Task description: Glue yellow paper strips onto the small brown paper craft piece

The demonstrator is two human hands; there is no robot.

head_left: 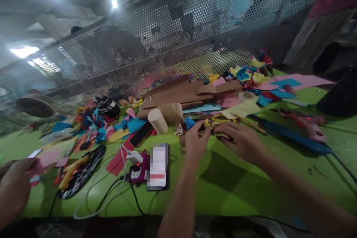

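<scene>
On the near side of the green tabletop [223,200], the person's left hand [196,139] pinches a small yellow piece [206,123] in nearly closed fingers. The right hand [241,139] meets it from the right, fingers narrowly parted; whether they grip anything is unclear. Farther off lies brown paper [173,93].

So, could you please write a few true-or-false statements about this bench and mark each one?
1. The left hand and right hand are close together above the green table. True.
2. The cardboard tube lies flat on its side. False: the cardboard tube stands on end.
3. A white plug sits in the purple power block. True.
4. The lit phone is in the left hand. False: the lit phone lies beside the purple power block.
5. Another person's hand shows at the picture's left edge. True.
</scene>
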